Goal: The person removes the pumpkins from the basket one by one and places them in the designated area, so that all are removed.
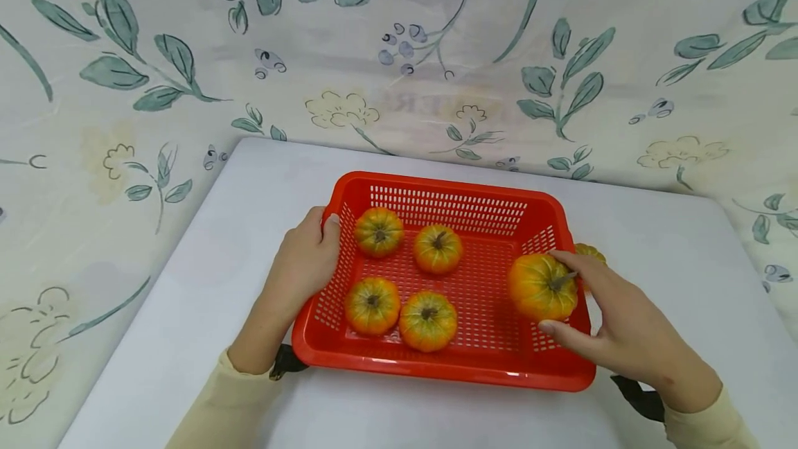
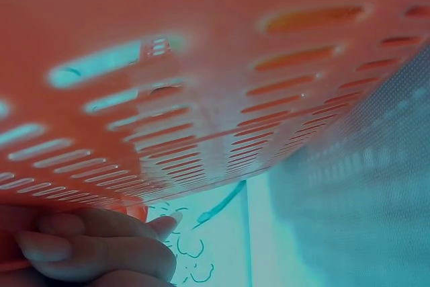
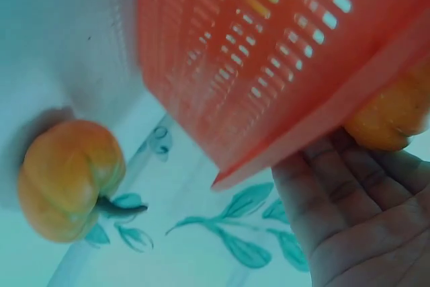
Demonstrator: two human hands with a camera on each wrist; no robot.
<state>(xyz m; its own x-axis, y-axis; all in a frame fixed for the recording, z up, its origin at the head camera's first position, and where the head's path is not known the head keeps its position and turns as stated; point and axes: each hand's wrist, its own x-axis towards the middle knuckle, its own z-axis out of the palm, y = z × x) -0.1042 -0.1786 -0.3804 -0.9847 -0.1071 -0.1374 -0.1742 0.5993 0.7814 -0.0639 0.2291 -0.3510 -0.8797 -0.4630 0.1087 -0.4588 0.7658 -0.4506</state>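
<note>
My left hand (image 1: 305, 255) grips the left rim of a red plastic basket (image 1: 436, 366); in the left wrist view its curled fingers (image 2: 101, 250) show below the slotted wall. My right hand (image 1: 630, 324) holds a small orange pumpkin (image 1: 541, 287) by its side, thumb and fingers apart around it, at the basket's right end. In the right wrist view that pumpkin (image 3: 386, 119) is partly hidden by the rim and hand. Several more small pumpkins (image 1: 427, 321) lie inside, toward the left half. Another pumpkin (image 3: 70, 179) sits on the table outside the right wall, mostly hidden in the head view.
The basket stands on a white table (image 1: 249, 192), apparently lifted or tilted a little. Behind the table hangs a white cloth (image 1: 436, 89) printed with leaves and flowers. Dark straps (image 1: 639, 399) show at both wrists.
</note>
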